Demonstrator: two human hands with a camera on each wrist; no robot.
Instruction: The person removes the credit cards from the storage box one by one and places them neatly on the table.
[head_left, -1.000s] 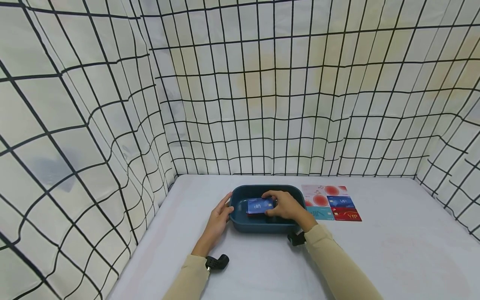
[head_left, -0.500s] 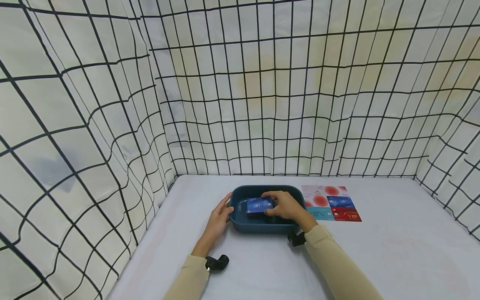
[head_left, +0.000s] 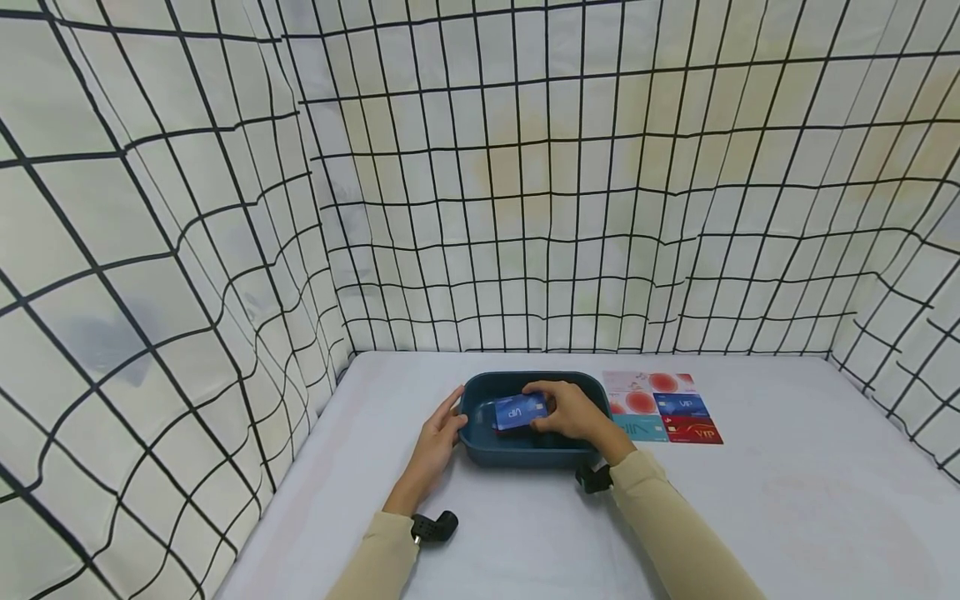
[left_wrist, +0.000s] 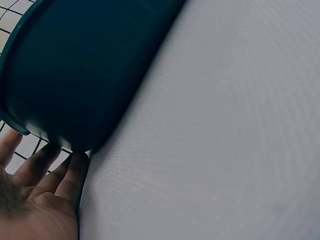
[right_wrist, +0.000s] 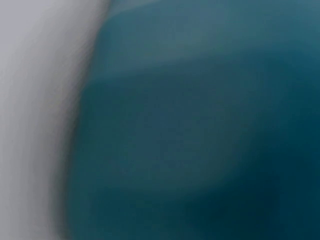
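Note:
In the head view, my right hand [head_left: 567, 411] reaches into a dark teal plastic bin [head_left: 517, 457] and pinches a blue VIP card [head_left: 521, 410] by its right edge. The card is tilted a little, with something dark beneath it that I cannot make out. My left hand [head_left: 435, 437] is at the bin's left end, touching its outside. From the left wrist, the fingers [left_wrist: 72, 175] look fairly straight, their tips against the bin's end wall [left_wrist: 70, 100]. The right wrist view is blurred and shows only the bin's wall [right_wrist: 165, 130], close up.
Right of the bin, several cards lie side by side on the white table [head_left: 787, 492]: pink ones with red circles [head_left: 637, 402], a teal card [head_left: 640, 427], a blue card [head_left: 682, 404] and a red card [head_left: 693, 429]. Black netting [head_left: 517, 195] over white cloth encloses the back and sides.
The blue card has turned slightly in my right hand, its right end rising and its left end dipping. The left hand and the bin keep their places.

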